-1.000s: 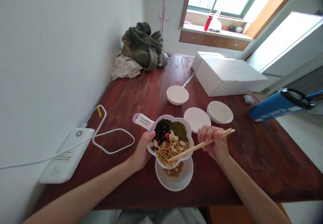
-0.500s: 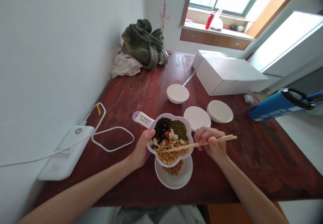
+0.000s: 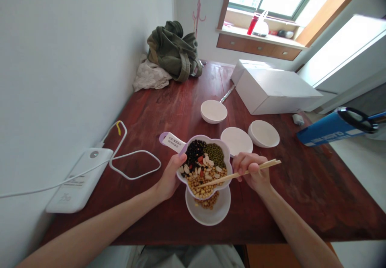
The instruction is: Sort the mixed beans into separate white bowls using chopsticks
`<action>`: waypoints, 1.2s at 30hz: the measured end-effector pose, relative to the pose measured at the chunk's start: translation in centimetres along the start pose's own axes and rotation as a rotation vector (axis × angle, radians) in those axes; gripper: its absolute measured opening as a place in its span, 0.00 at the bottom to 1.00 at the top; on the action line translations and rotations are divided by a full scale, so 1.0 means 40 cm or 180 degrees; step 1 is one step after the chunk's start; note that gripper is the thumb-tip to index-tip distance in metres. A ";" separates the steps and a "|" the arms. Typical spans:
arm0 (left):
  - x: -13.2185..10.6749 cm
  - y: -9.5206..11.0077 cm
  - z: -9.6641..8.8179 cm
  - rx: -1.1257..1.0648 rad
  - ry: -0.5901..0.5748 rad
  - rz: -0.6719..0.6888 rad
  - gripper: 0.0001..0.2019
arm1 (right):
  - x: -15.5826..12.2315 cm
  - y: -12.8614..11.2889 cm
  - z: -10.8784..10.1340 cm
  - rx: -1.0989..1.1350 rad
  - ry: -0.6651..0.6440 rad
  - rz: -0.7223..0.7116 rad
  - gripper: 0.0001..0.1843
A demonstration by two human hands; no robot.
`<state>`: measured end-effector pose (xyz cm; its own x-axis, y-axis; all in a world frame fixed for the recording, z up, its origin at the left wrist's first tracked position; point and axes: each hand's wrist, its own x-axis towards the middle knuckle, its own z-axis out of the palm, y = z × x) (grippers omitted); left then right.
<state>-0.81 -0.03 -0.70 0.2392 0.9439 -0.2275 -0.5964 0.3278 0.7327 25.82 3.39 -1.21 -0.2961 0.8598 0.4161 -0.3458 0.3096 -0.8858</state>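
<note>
1. The left hand (image 3: pixel 170 175) is gripping the scalloped bowl (image 3: pixel 229 168), thumb over its rim, other fingers mostly hidden.
2. The right hand (image 3: pixel 252 170), fingers curled, is clasping slim chopsticks (image 3: pixel 233 175) slanting leftward.
3. Between the hands, the bowl is likely handling stiff and light, the rim giving purchase; loose beans (image 3: pixel 195 153) could be spilling.

Green bag (image 3: pixel 169 52) and pale cloth (image 3: pixel 150 76) near wall (image 3: pixel 75 58); white box (image 3: pixel 276 87)
</note>
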 end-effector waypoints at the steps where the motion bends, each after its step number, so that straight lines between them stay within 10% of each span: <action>1: 0.000 0.001 0.001 0.0011 0.0000 -0.0006 0.29 | 0.001 0.000 0.001 0.0022 0.0008 0.0013 0.25; 36: 0.002 0.003 0.008 0.0110 0.0070 -0.0005 0.35 | 0.012 -0.015 0.009 0.0157 0.0354 0.0024 0.27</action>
<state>-0.59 0.06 -0.42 0.2229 0.9442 -0.2424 -0.5692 0.3279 0.7540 25.55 3.46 -0.40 -0.1993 0.9026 0.3816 -0.3881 0.2848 -0.8765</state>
